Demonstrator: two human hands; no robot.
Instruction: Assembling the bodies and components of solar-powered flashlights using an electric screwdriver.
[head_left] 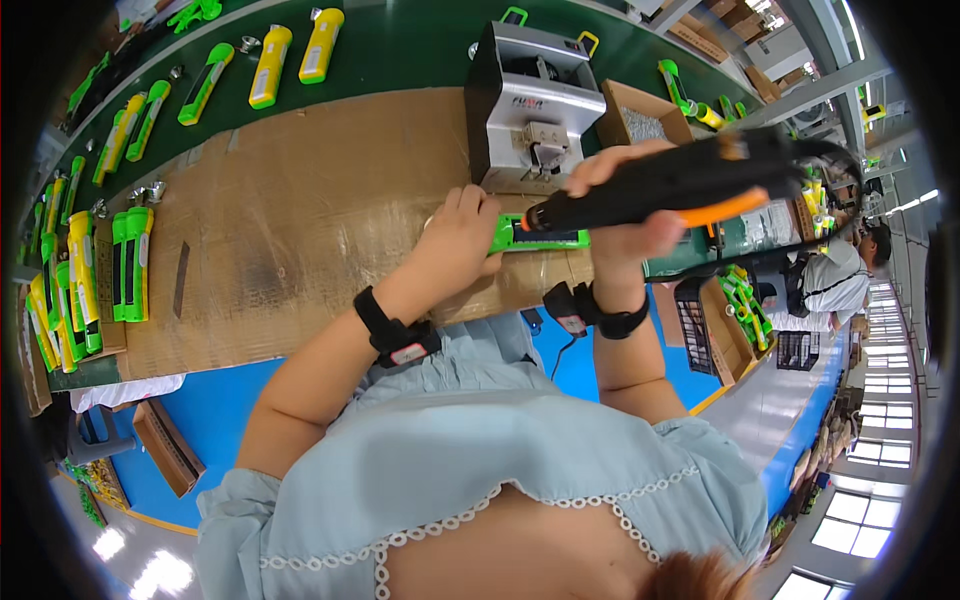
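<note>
Clenched around the black driver (pixel 670 190), the right hand (pixel 622 243) held it over the green casing (pixel 545 240), which the left hand (pixel 458 238) gripped on the cardboard (pixel 300 190), near right; slack fingers could have let it twist.

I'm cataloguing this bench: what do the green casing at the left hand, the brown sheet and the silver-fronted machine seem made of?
Green casing: probably moulded plastic, slightly glossy, judging by its bright, even colour.
Brown sheet: apparently cardboard, mostly matt, scuffed and creased.
Silver-fronted machine: likely metal, its satin grey front softly shiny; painted plastic possible.
</note>
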